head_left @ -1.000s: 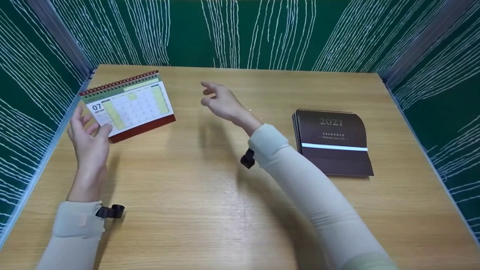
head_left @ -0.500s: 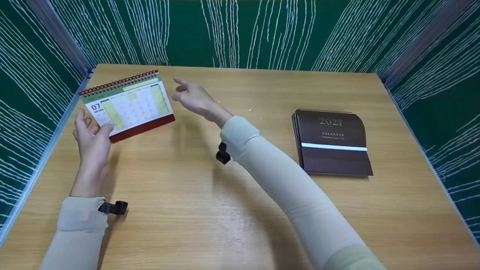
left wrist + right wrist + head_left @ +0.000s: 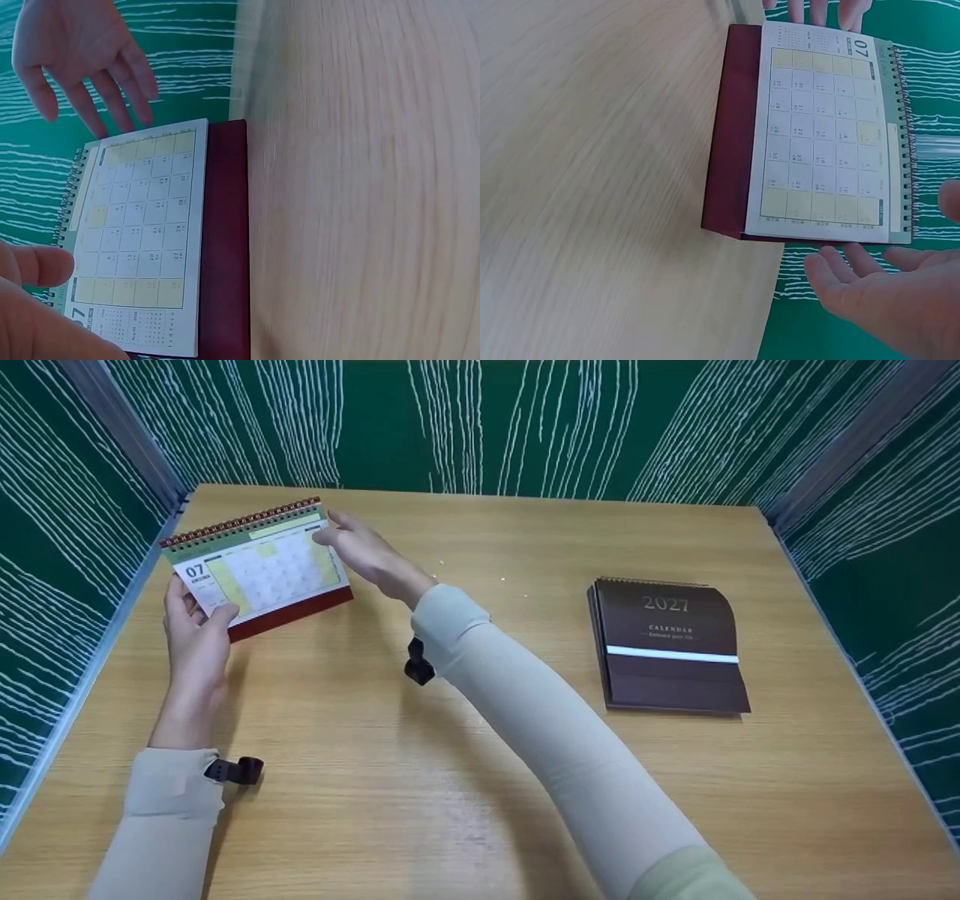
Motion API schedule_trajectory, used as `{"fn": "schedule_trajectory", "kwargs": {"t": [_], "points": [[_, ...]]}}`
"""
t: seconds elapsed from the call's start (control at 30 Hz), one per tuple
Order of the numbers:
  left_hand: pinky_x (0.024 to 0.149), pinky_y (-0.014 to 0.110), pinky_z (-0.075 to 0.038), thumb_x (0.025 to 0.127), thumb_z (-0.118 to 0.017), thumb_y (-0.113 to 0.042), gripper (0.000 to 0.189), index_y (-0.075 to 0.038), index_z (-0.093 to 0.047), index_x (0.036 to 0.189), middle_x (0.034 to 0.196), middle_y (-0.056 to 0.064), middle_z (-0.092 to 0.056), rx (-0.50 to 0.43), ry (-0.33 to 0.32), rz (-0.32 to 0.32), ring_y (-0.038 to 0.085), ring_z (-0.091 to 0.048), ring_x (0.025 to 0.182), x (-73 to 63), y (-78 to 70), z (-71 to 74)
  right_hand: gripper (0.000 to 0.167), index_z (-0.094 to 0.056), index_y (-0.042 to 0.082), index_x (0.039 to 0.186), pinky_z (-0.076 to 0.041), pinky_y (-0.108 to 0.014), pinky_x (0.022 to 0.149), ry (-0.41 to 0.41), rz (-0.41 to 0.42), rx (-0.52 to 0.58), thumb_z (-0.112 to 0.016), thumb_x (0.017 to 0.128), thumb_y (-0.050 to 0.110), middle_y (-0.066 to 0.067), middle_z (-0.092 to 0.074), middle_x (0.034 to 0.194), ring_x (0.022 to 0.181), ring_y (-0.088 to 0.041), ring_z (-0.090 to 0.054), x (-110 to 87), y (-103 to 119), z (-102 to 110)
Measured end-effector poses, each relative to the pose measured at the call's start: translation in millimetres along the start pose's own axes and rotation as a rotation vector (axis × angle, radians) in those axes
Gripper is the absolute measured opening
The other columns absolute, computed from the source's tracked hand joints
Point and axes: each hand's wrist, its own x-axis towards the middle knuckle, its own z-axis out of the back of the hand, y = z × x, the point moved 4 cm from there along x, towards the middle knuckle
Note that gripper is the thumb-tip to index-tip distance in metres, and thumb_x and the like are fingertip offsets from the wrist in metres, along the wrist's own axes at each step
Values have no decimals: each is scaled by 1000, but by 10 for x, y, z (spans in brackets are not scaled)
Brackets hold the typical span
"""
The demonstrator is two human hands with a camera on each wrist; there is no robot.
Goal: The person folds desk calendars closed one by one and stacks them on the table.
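A desk calendar (image 3: 266,562) with a red base, a green header and a "07" page stands tilted at the table's back left, its wire spiral on top. My left hand (image 3: 196,630) is at its left edge, the thumb in front of the page's lower corner; I cannot tell whether it touches. At the other edge is my right hand (image 3: 371,556), its thumb overlapping the page's upper corner in the head view. The right wrist view shows the right fingers (image 3: 832,277) extended beside the calendar's end. In the left wrist view, that hand's palm faces the calendar.
A dark brown desk calendar (image 3: 667,645) marked 2027, with a pale band across it, stands on the right of the wooden table (image 3: 465,720). Green walls (image 3: 382,427) with white wavy lines enclose the back and both sides. Tiny white specks lie near the middle.
My right hand has moved left from mid-table to the near calendar's right edge. My left hand has shifted slightly right, closer in along the left edge. Neither calendar has visibly moved.
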Motion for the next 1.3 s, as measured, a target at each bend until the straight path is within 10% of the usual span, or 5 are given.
{"fn": "schedule_trajectory", "kwargs": {"t": [0.37,0.73,1.3], "points": [[130,36,-23,110,-47,-9,83,-45,0,169,174,2,-16,48,23,-65,17,-30,154,-6,24,-23,68,-21,28,172,-14,-36,132,40,58,100,-43,110,44,12,-24,175,161,-8,-15,60,-79,-82],[129,30,-19,111,-50,-19,91,-52,17,163,168,4,-6,84,5,22,13,-28,153,-20,54,-20,66,-20,31,171,-15,-39,132,42,68,123,-41,110,46,13,-27,173,160,-10,-20,53,-48,-114],[128,33,-21,111,-49,-16,89,-49,13,165,170,3,-6,62,16,10,16,-30,152,-52,37,-10,59,-39,33,163,-27,-49,127,51,-66,189,-37,109,56,2,-45,157,148,-24,-39,142,102,17]]}}
